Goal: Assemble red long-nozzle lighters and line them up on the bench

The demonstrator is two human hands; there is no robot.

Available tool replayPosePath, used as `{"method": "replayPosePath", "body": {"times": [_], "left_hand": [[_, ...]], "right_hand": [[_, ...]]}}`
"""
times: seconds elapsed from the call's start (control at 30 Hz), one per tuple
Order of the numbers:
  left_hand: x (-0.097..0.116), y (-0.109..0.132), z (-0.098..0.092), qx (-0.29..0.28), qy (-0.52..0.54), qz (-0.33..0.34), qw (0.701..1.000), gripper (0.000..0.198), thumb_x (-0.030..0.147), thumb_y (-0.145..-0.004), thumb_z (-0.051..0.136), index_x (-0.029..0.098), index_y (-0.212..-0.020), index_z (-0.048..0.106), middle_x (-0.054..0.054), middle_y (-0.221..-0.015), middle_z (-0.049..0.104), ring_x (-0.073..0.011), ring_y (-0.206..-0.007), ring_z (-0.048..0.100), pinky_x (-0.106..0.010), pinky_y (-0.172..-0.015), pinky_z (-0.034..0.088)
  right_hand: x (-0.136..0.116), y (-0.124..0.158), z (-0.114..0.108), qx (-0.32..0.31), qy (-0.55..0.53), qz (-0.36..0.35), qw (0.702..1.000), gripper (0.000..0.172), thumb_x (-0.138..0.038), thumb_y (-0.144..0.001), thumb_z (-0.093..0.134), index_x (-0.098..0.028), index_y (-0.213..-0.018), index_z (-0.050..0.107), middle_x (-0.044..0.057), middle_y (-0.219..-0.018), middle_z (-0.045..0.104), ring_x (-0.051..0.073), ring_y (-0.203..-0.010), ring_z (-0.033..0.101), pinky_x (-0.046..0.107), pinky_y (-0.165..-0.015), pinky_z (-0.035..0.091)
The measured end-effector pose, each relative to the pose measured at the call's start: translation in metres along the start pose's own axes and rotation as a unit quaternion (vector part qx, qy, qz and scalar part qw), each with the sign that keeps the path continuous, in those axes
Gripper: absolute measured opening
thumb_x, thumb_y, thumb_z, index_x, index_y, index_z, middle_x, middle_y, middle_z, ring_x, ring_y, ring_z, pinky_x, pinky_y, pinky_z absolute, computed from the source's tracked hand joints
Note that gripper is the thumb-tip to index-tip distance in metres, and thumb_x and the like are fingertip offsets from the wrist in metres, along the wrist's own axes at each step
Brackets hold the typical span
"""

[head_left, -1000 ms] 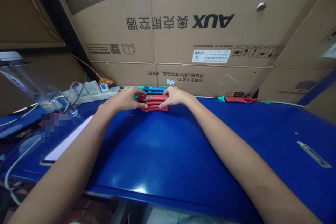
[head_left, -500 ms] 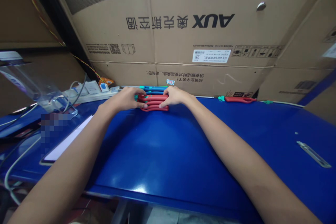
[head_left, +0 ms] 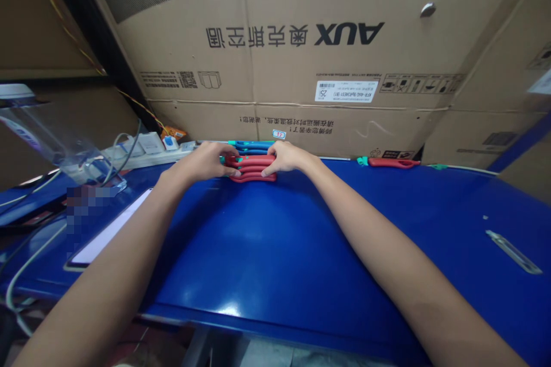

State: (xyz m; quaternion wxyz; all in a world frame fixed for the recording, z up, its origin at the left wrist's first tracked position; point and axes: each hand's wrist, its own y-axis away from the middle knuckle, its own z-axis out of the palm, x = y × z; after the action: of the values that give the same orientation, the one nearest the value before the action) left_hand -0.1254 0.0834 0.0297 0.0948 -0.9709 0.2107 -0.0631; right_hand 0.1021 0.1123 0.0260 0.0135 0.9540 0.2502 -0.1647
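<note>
Several red handles (head_left: 257,169) lie in a row, one in front of another, on the blue table (head_left: 253,252) near its back edge. Blue handles (head_left: 255,145) sit just behind them, against the cardboard, with bits of green at their left ends. My left hand (head_left: 212,161) grips the left end of the red handles between thumb and fingers. From the other side my right hand (head_left: 286,159) pinches their right end, its thumb on the front ones. My fingers partly hide both ends of the row.
Another red handle (head_left: 394,163) lies at the back right. A clear plastic tube (head_left: 514,252) is on the right. At the left are a phone (head_left: 112,232), a transparent container (head_left: 55,137), a power strip (head_left: 159,156) and cables. Printed cardboard (head_left: 275,69) stands behind.
</note>
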Motion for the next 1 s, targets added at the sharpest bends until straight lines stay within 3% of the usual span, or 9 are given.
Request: {"method": "replayPosePath", "body": {"times": [0.6,1.0], "left_hand": [[0.0013,0.0027,-0.0021,-0.004,0.000,-0.003,1.000,0.059,0.059,-0.067,0.068,0.021,-0.113,0.066,-0.008,-0.109,0.071,-0.0289,-0.099,0.065,-0.033,-0.082,0.048],[0.0027,0.0010,-0.0013,0.008,0.003,0.013,1.000,0.051,0.058,-0.070,0.063,0.018,-0.102,0.068,-0.007,-0.095,0.072,-0.0223,-0.083,0.064,-0.029,-0.073,0.046]], "right_hand": [[-0.0006,-0.0003,-0.0002,-0.013,0.001,0.003,1.000,0.040,-0.047,-0.059,0.079,-0.019,-0.077,0.058,0.001,-0.077,0.059,0.017,-0.071,0.054,0.025,-0.055,0.036],[-0.0073,0.0070,-0.0049,-0.016,-0.001,0.020,1.000,0.038,-0.046,-0.060,0.079,-0.019,-0.072,0.056,-0.001,-0.069,0.054,0.015,-0.065,0.050,0.025,-0.053,0.035]]}}
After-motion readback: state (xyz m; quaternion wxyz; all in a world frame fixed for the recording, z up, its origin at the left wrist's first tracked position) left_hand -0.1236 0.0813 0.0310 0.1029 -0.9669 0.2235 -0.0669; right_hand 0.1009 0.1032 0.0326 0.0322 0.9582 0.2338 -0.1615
